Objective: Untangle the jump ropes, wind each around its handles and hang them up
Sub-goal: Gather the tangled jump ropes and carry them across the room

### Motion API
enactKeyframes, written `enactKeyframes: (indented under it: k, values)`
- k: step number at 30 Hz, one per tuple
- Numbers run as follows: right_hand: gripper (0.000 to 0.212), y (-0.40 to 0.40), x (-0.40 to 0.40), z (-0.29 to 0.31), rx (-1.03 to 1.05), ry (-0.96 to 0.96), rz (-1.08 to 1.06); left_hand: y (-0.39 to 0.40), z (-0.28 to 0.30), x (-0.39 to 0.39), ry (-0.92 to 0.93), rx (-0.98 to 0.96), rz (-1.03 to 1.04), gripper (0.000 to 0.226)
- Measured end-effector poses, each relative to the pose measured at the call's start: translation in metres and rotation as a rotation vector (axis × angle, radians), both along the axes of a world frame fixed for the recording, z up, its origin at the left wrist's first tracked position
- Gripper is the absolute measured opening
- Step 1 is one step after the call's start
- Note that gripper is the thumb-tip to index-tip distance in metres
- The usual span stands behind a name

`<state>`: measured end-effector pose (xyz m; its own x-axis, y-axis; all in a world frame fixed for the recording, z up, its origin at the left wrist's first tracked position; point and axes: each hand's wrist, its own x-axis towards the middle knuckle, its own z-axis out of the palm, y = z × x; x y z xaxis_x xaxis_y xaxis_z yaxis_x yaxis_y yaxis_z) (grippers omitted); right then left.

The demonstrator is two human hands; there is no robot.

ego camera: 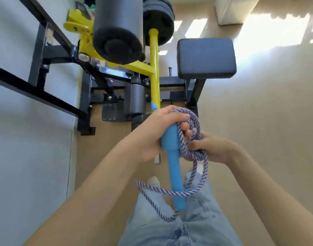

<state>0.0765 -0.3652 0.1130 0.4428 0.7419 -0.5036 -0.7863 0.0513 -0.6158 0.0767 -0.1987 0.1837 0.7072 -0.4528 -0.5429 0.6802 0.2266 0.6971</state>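
Winding partly done: left hand [153, 133] grips blue handles [173, 162], right hand [211, 148] pinches purple rope [193, 130]; loose loops hang near, nothing hung yet.

Blue handle's [174, 167] top — hidden inside left hand [152, 132].

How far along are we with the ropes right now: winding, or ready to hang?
Mid-winding. Done: several coils of the purple-and-white rope already sit around the blue handles, so this rope looks untangled. In hand: the left hand grips the handles and coils while the right hand pinches the rope beside them. Left: a loose length still hangs over the jeans, and nothing is hung. No other rope shows.
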Motion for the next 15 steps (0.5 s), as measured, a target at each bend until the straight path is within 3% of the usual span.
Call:
enactKeyframes:
  k: [2, 4, 7, 8, 12, 15]
  values:
    - [0.034, -0.025, 0.002, 0.004, 0.059, 0.106, -0.034, -0.033, 0.016, 0.016, 0.014, 0.018, -0.022, 0.003]
    - [0.028, -0.059, 0.012, 0.006, 0.077, 0.122, -0.113, -0.066, 0.02, 0.038, -0.084, 0.125, -0.078, 0.002]
    - [0.014, -0.14, 0.034, 0.015, -0.062, -0.057, -0.347, -0.126, 0.0, 0.076, -0.394, 0.565, -0.204, 0.015]
    - [0.012, -0.175, 0.041, 0.019, -0.121, -0.103, -0.437, -0.152, -0.012, 0.086, -0.441, 0.63, -0.254, 0.023]
    - [0.014, -0.316, 0.051, 0.032, -0.146, -0.166, -0.643, -0.303, -0.053, 0.097, -0.271, 0.478, -0.525, 0.041]
    - [0.011, -0.408, 0.055, 0.039, -0.123, -0.097, -0.874, -0.416, -0.065, 0.104, -0.123, 0.326, -0.582, 0.049]
